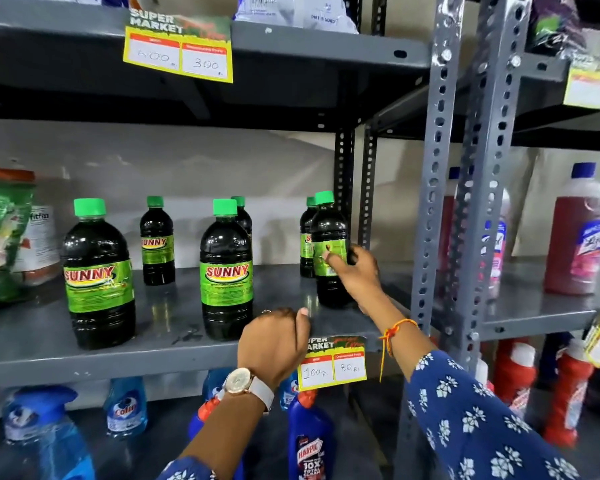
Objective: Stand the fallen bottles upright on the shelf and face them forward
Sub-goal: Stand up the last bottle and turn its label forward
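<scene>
Several dark bottles with green caps and green SUNNY labels stand upright on the grey shelf [167, 327]. Two large ones face forward, the left bottle [97, 271] and the middle bottle [226, 271]. A smaller bottle [157, 240] stands behind them. My right hand [355, 271] grips the right-hand large bottle [328, 230] around its label; this bottle is upright with its label turned partly sideways. My left hand [274, 337] rests with curled fingers on the shelf's front edge and holds nothing. More small bottles stand behind the middle and right bottles.
Grey perforated uprights [433, 202] border the shelf on the right. A yellow price tag [331, 365] hangs on the front edge. A green bag [0, 233] sits at the far left. Blue spray bottles [125, 407] and a Harpic bottle [310, 441] stand below; red bottles [575, 230] stand to the right.
</scene>
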Action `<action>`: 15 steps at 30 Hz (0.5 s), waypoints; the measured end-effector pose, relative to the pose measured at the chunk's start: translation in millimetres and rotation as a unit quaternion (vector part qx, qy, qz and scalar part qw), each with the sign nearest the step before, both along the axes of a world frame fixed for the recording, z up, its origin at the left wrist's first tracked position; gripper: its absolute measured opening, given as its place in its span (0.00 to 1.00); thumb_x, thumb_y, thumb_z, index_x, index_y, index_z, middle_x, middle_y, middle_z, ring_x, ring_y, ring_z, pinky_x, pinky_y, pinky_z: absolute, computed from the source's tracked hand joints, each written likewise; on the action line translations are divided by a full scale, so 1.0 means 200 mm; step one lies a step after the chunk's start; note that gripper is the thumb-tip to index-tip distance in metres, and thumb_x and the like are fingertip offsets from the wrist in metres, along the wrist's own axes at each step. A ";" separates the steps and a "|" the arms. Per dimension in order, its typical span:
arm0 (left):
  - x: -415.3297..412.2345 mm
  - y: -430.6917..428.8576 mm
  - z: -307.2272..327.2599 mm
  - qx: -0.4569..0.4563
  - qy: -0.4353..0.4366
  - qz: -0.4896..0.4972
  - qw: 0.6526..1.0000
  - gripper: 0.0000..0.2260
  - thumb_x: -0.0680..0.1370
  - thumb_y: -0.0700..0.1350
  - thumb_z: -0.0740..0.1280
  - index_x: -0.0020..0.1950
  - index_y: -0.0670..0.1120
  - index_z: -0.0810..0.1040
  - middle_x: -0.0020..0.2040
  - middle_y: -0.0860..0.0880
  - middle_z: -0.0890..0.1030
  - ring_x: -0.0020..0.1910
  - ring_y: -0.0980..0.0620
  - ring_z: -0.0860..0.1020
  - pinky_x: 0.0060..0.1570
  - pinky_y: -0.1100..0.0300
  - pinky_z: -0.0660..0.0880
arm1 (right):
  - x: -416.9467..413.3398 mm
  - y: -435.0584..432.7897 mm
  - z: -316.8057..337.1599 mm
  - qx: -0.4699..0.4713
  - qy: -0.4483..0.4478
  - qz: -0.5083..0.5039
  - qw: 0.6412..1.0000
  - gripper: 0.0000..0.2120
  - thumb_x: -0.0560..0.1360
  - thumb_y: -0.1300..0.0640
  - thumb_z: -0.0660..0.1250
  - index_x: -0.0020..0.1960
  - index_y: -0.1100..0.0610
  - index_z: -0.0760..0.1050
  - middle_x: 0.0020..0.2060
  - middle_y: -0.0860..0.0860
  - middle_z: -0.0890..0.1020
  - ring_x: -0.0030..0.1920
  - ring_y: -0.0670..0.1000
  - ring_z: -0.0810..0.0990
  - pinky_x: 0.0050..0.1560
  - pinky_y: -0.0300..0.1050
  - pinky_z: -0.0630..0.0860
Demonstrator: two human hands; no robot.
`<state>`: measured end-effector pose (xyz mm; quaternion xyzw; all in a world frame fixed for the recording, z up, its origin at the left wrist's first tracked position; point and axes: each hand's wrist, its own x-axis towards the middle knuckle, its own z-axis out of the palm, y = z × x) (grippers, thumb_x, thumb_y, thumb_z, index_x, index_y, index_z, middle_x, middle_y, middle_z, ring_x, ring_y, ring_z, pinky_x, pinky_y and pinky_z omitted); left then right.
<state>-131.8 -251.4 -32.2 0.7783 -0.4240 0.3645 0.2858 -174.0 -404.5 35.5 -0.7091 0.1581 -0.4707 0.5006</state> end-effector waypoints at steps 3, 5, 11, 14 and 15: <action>0.00 0.00 0.00 0.009 0.005 -0.004 1.000 0.18 0.76 0.50 0.53 0.28 0.48 0.68 0.26 0.48 0.77 0.23 0.47 0.73 0.23 0.62 0.53 | 0.00 -0.02 -0.06 0.045 -0.041 0.057 0.996 0.09 0.71 0.61 0.69 0.52 0.58 0.77 0.43 0.52 0.82 0.42 0.48 0.80 0.37 0.30 0.74; 0.00 0.00 0.00 0.008 0.004 -0.004 1.000 0.17 0.76 0.49 0.55 0.28 0.48 0.68 0.25 0.48 0.77 0.23 0.48 0.73 0.23 0.62 0.50 | -0.01 -0.05 -0.09 0.054 -0.043 0.078 0.995 0.10 0.72 0.62 0.68 0.53 0.57 0.77 0.45 0.52 0.82 0.43 0.46 0.80 0.36 0.28 0.74; 0.00 0.01 -0.01 -0.001 0.005 -0.010 1.000 0.18 0.76 0.51 0.52 0.28 0.48 0.69 0.26 0.48 0.77 0.23 0.47 0.73 0.24 0.61 0.53 | -0.01 -0.08 -0.11 0.040 0.035 0.081 0.995 0.25 0.68 0.49 0.72 0.61 0.54 0.70 0.54 0.50 0.79 0.55 0.50 0.78 0.53 0.40 0.74; 0.00 0.01 -0.01 0.006 0.003 -0.012 1.000 0.18 0.76 0.51 0.51 0.29 0.47 0.70 0.27 0.48 0.77 0.24 0.47 0.74 0.24 0.61 0.53 | 0.00 -0.09 -0.13 0.007 0.104 0.024 0.994 0.48 0.51 0.37 0.78 0.62 0.52 0.60 0.56 0.51 0.77 0.56 0.51 0.77 0.59 0.48 0.73; 0.00 0.01 -0.01 0.006 0.001 -0.014 1.000 0.18 0.75 0.51 0.50 0.29 0.48 0.69 0.27 0.48 0.77 0.24 0.48 0.73 0.23 0.62 0.51 | 0.01 -0.10 -0.13 0.002 0.109 0.015 0.994 0.48 0.48 0.38 0.79 0.60 0.52 0.61 0.55 0.51 0.78 0.55 0.51 0.78 0.59 0.49 0.74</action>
